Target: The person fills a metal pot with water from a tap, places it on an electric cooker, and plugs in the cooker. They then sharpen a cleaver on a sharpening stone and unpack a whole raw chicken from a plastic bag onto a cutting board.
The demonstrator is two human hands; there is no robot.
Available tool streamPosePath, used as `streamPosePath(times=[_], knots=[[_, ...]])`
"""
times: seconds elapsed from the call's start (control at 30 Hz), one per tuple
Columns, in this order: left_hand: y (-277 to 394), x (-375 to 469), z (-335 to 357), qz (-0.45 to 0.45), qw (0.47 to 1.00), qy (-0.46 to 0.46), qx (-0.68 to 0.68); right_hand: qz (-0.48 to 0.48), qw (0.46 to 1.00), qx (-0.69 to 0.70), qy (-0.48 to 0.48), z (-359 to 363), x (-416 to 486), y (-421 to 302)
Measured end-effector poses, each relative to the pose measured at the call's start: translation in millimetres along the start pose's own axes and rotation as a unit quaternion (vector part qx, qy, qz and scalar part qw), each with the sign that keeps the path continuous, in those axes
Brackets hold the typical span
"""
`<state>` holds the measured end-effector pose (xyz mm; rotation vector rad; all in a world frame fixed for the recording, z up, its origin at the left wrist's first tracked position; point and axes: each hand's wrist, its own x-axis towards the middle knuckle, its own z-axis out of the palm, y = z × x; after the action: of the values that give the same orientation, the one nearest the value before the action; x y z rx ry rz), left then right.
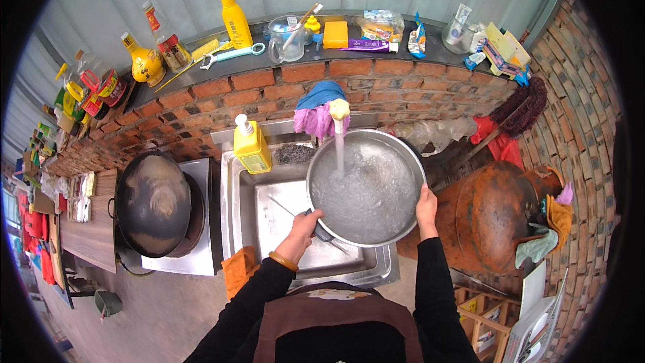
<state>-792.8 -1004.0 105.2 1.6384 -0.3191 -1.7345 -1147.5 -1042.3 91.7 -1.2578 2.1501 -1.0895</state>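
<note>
Water runs from a tap into a wide metal pot under it, and the surface churns where the stream lands. My left hand grips the pot's dark side handle at the near left. On the right, my right hand holds the rim, its thumb on the edge. The pot is over the right part of a stainless steel sink; its underside is hidden. A blue cloth and a purple cloth hang by the tap.
A yellow pump bottle and a dark scouring pad sit on the sink's back ledge. To the left, a black wok rests on a stove. A rusty metal tank stands right. Bottles and a glass mug line the brick ledge.
</note>
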Motion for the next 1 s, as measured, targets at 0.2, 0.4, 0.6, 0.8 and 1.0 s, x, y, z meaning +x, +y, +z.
streamPosePath(times=[0.2,0.4,0.6,0.8,1.0], knots=[[6.9,-0.8,-0.1,-0.004,1.000,0.002,0.014,0.016,1.000,0.004,0.001,1.1,2.0,4.0],[6.1,6.0,-0.5,-0.001,1.000,0.001,0.010,0.016,1.000,0.009,0.000,2.1,2.4,1.9],[4.3,11.2,-0.6,-0.003,1.000,0.001,0.003,0.014,1.000,0.015,-0.003,2.6,3.8,0.7],[4.5,15.6,-4.0,0.001,1.000,-0.023,0.016,0.018,1.000,0.004,-0.005,3.4,5.5,1.7],[9.0,17.8,-3.5,-0.007,1.000,-0.017,0.024,0.009,1.000,0.004,-0.007,6.2,9.3,-0.4]])
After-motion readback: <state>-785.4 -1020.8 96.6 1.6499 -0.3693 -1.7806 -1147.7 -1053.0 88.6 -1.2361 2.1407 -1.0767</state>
